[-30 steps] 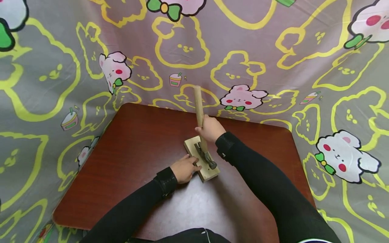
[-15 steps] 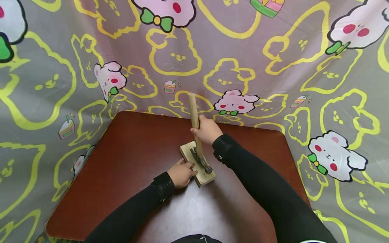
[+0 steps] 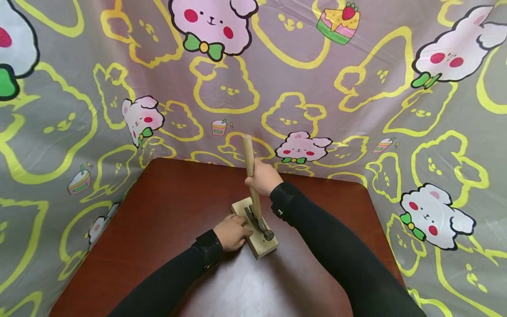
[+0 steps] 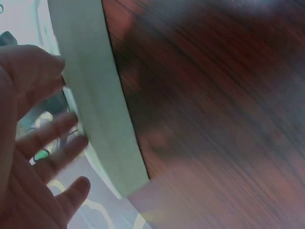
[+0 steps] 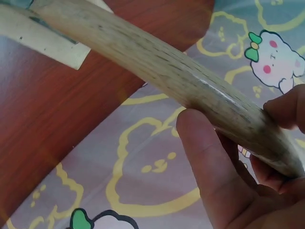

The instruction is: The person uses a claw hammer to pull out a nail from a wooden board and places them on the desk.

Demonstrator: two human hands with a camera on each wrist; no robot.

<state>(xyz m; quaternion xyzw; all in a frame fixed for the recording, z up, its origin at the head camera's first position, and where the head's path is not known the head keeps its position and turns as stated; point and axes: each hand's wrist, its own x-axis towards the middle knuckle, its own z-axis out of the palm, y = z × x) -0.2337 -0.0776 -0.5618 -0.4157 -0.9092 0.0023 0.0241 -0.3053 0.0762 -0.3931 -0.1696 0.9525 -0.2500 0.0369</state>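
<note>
A pale wooden block [image 3: 257, 246] lies at a slant on the table, with small dark holes in its top. My left hand [image 3: 231, 232] rests on its left side, fingers on the top. In the left wrist view the loosely spread fingers [image 4: 52, 133] lie along the block's edge [image 4: 97, 105]. My right hand [image 3: 264, 176] grips a claw hammer [image 3: 255, 203] midway up its wooden handle, which stands nearly upright. The metal head [image 3: 259, 225] lies along the block, claw toward the far end; what is in the claw is too small to tell. Thumb and fingers wrap the handle [image 5: 167, 71] in the right wrist view.
The reddish-brown table [image 3: 178, 198] extends around the block, with rounded far corners. A grey cloth [image 3: 222, 101] with yellow outlines and white cartoon animals hangs behind and at both sides.
The head view has tilted up, so everything appears lower. My left hand's fingers have drawn closer together and shifted slightly toward the block's far end. The hammer keeps nearly the same pose.
</note>
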